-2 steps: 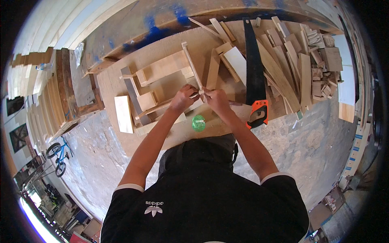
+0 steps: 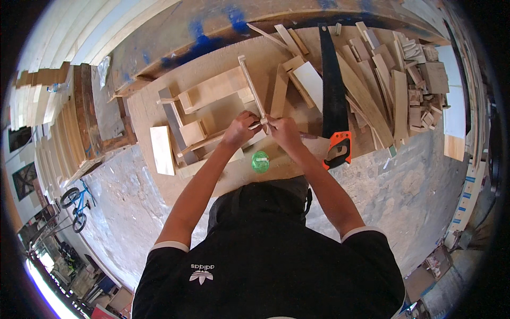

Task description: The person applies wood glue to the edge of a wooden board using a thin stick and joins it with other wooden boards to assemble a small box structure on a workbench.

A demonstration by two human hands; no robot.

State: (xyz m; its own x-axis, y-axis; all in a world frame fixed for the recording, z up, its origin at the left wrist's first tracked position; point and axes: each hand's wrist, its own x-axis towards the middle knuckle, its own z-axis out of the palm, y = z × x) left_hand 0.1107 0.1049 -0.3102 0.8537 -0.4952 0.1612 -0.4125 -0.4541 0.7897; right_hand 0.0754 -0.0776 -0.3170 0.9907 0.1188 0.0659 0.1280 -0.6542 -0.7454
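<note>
A pale wooden frame point(image 2: 251, 85) made of strips and blocks lies on a plywood board. My left hand point(image 2: 241, 129) is closed, its fingertips pinching at the frame's near right corner. From the other side my right hand point(image 2: 284, 131) meets it there, fingers pressed together on the same corner. The fingers hide most of that joint, and any small part between them cannot be made out. Just in front of the hands sits a round green container point(image 2: 260, 161) with a pale label. A thin dark strip point(image 2: 314, 136) lies beside my right hand.
A handsaw point(image 2: 333, 90) with an orange and black handle lies to the right. Beyond it are piled wood offcuts point(image 2: 380, 80). A pale board point(image 2: 162, 150) lies left of the frame. The plywood's point(image 2: 212, 181) near edge is close to my body.
</note>
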